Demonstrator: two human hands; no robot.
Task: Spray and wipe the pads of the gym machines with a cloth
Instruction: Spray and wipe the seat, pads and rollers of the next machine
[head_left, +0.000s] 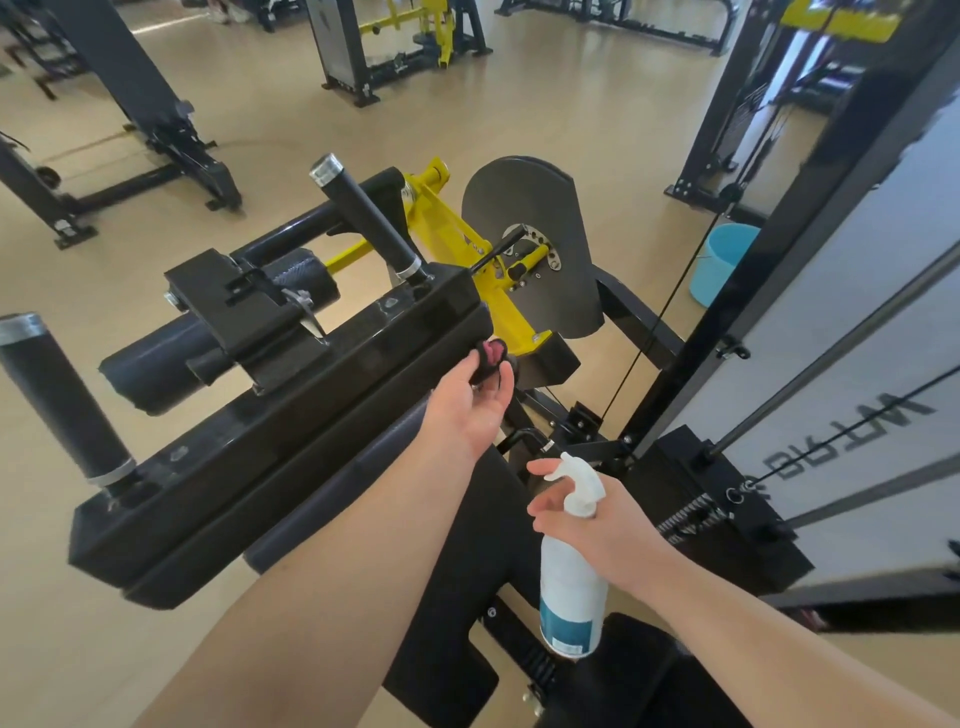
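While the left hand (467, 410) pinches a small bunched cloth (491, 358), dark with a pink patch, its fingers closed around the fabric, the cloth sits pressed at the end edge of the long black pad (291, 410) of a gym machine. Just below and nearer, the right hand (597, 519) wraps the neck of a white spray bottle (571, 587), forefinger stretched past the trigger and the nozzle aimed left toward the pad. Its opaque body hides any liquid. Farther right, a light blue bucket (727, 262) stands on the floor, contents unseen.
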